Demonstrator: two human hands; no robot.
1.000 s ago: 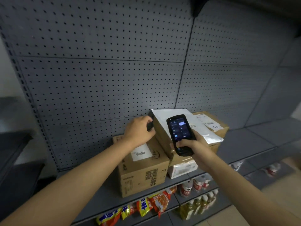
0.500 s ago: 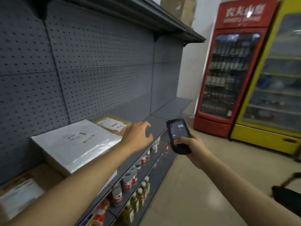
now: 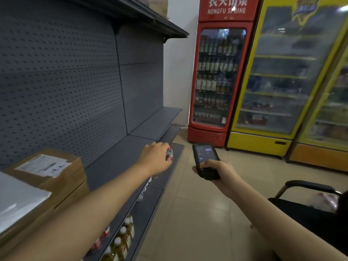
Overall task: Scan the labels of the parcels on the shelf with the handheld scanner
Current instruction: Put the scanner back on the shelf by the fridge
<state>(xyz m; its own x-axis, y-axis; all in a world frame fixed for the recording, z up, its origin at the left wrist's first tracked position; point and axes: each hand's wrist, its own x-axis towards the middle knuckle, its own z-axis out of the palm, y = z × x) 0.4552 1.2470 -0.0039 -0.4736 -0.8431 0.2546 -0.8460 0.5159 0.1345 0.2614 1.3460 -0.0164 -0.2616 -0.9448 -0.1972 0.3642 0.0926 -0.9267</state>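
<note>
My right hand [image 3: 216, 171] grips the black handheld scanner [image 3: 205, 157], its lit screen facing up, out over the aisle floor to the right of the shelf. My left hand [image 3: 155, 157] hangs over the front edge of the grey shelf [image 3: 120, 157], fingers loosely curled and holding nothing. A brown cardboard parcel [image 3: 64, 178] with a white label [image 3: 44, 164] sits at the far left of the shelf. A grey plastic mailer [image 3: 17, 202] lies in front of it at the left edge. Both hands are well to the right of the parcels.
Bottles [image 3: 122, 240] stand on the lower shelves under my left arm. A red drinks fridge [image 3: 216, 76] and a yellow fridge [image 3: 282, 76] stand at the aisle's end. A black chair [image 3: 308, 187] is at lower right. Tiled floor [image 3: 197, 213] lies between.
The view has swung right along the shelf, so the parcels slid to the far left. My left hand left the parcels and now hangs over the bare shelf. The scanner stays in my right hand.
</note>
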